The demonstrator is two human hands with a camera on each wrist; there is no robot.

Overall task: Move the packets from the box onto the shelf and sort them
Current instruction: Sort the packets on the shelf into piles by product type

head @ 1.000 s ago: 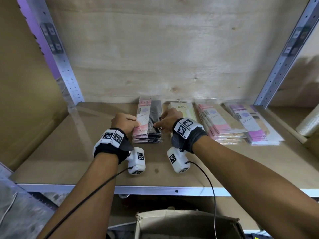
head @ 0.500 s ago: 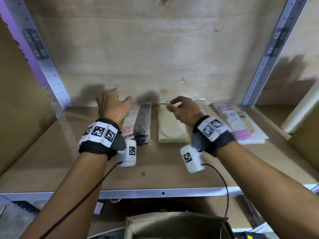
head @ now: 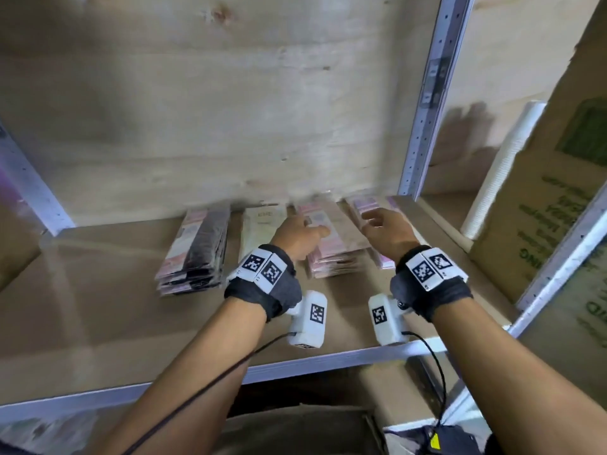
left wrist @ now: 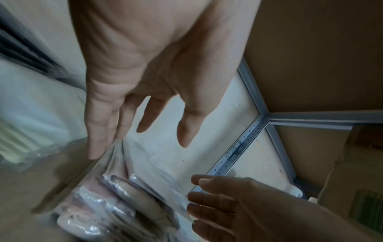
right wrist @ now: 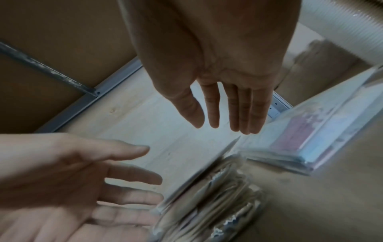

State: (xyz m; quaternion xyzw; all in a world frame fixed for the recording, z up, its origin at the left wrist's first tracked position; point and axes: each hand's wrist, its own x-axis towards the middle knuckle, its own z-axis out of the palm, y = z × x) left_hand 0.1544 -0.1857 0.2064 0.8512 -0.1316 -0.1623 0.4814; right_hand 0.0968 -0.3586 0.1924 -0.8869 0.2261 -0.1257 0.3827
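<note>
Four stacks of packets lie in a row at the back of the shelf: a black and pink stack, a cream stack, a pink and beige stack and a purple stack. My left hand hovers open at the left side of the pink and beige stack. My right hand is open on that stack's right side, in front of the purple stack. Both wrist views show straight fingers holding nothing: left hand, right hand. The frames are blurred.
An open cardboard box sits below the shelf's front edge. A metal upright bounds the bay on the right. Beyond it stand a white ribbed roll and a large carton with green print. The shelf's left half is bare board.
Both hands have moved right, from the black and cream stacks to the pink and beige stack. The right hand's pinch has opened.
</note>
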